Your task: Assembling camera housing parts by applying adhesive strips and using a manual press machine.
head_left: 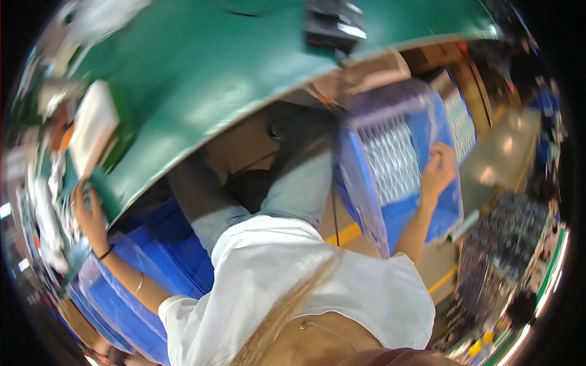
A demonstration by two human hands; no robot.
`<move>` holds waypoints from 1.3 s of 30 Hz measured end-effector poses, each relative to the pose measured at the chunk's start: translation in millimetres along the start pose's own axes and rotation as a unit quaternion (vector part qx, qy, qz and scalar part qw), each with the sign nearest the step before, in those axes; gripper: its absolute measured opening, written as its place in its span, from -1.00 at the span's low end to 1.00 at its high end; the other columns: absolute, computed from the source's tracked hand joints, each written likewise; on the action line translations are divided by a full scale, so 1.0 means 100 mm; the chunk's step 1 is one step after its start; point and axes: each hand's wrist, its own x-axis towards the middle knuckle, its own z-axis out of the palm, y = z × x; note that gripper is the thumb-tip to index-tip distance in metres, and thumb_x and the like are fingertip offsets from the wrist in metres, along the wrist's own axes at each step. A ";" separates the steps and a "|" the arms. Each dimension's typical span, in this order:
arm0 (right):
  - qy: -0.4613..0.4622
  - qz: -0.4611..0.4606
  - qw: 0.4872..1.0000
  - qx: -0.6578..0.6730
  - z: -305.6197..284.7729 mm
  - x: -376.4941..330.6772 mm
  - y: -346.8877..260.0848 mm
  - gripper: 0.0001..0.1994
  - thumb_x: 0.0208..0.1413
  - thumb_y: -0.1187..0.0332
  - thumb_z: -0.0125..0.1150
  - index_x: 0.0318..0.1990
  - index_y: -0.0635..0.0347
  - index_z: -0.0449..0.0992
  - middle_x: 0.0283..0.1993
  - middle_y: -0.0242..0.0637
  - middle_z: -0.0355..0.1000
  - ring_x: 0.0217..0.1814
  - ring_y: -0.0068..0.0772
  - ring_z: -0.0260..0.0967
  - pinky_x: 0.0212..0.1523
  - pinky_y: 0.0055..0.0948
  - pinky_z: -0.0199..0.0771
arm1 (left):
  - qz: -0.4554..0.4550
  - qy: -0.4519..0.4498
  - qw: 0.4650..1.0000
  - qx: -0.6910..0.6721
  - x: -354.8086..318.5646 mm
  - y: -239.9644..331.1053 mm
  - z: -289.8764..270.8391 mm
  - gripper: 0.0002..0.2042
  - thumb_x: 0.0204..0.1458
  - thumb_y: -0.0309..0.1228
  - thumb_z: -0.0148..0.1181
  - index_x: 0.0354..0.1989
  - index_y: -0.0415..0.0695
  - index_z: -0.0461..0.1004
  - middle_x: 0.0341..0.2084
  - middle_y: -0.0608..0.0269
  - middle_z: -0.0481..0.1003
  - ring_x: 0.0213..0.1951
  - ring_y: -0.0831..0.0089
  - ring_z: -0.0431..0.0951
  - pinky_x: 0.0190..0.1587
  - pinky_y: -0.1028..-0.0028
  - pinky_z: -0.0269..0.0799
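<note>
A clear plastic liner [390, 140] is draped in one blue crate [421, 213] at the person's right; it is judged thin, light, limp and slippery, best pinched at its rim. The right hand [441, 168] is closed on that rim. The left hand [90, 213] rests curled at one green table [201, 79] edge; a second blue crate [152, 244] sits below.

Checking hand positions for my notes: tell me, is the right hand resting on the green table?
No, the right hand grips the clear plastic liner of a blue bin beside the green table.
</note>
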 end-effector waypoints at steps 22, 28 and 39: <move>-0.001 -0.531 0.757 0.380 1.19 0.46 -5.68 -0.61 -0.29 0.76 0.21 -0.26 0.12 0.65 -0.35 -0.32 0.17 -0.28 -0.25 0.26 -0.30 -0.36 0.34 | 0.090 0.237 0.952 -0.170 0.93 -0.47 -0.86 -0.82 0.09 -0.37 0.22 -0.28 -0.25 0.58 -0.30 0.01 0.55 -0.19 0.08 0.58 -0.08 0.23 0.49; -0.096 -0.669 0.650 0.349 1.25 0.09 -6.25 -0.74 -0.22 0.60 0.27 -0.27 0.25 0.58 -0.17 -0.22 0.44 -0.10 -0.11 0.40 -0.09 -0.12 0.43 | 0.046 0.191 0.968 0.155 1.59 -0.45 -0.10 -0.81 -0.08 -0.26 0.16 -0.57 -0.02 0.66 -0.53 0.13 0.60 -0.33 0.18 0.60 -0.23 0.16 0.48; -0.116 -0.739 0.557 0.361 1.16 -0.02 -6.39 -0.83 -0.18 0.59 0.29 -0.34 0.27 0.55 -0.23 -0.20 0.48 -0.21 -0.23 0.45 -0.19 -0.23 0.50 | 0.075 0.310 0.928 0.194 1.81 -0.41 0.02 -0.81 -0.17 -0.36 0.14 -0.46 -0.15 0.65 -0.27 0.14 0.51 -0.14 0.24 0.44 -0.01 0.26 0.33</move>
